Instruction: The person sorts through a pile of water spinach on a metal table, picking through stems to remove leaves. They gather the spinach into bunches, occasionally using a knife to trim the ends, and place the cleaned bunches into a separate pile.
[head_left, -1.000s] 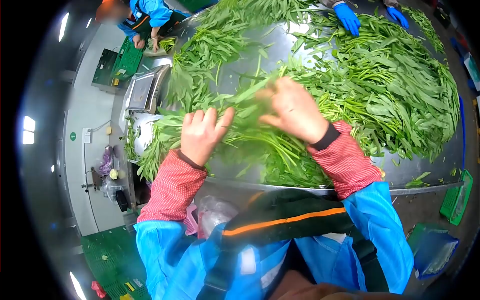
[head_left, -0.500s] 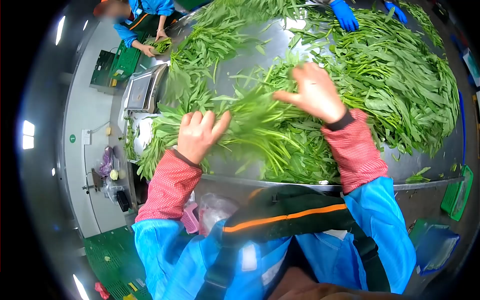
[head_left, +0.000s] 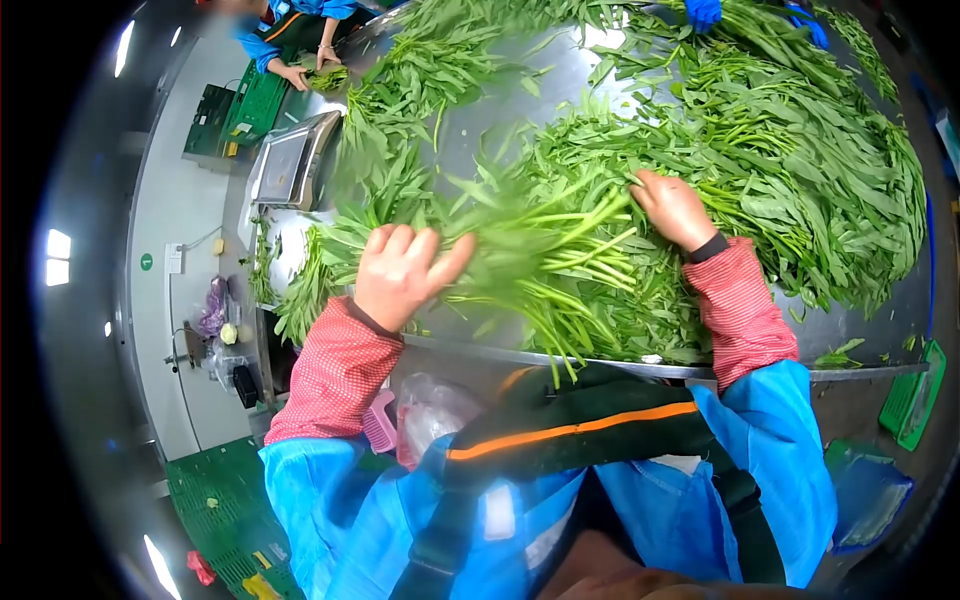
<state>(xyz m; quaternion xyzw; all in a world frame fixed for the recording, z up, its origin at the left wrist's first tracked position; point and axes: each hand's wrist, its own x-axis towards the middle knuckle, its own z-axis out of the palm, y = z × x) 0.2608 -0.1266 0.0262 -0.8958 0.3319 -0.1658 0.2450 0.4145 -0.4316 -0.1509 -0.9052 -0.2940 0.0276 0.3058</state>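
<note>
My left hand [head_left: 405, 272] is closed around the leafy part of a bunch of water spinach [head_left: 575, 245], held just above the metal table's near edge. The bunch's pale green stems fan out to the right and hang down over the edge. At the upper stem ends, my right hand [head_left: 678, 210] has its thumb and fingers pinched together on some stems. The leaves between my hands are partly blurred. A large heap of water spinach [head_left: 800, 170] lies just beyond my right hand, and more loose leaves lie around and under the bunch.
A scale [head_left: 296, 165] stands at the table's left side. Across from me, a co-worker's hands [head_left: 308, 72] hold a small bunch; blue-gloved hands [head_left: 704, 14] touch the heap at the back. Green crates [head_left: 228, 520] sit at lower left, a pink basket [head_left: 380, 422] below the table edge.
My right hand has moved right and slightly down, and its spread thumb and fingers have closed on stem ends. The bunch's stems hang lower. My left hand keeps its hold almost in place.
</note>
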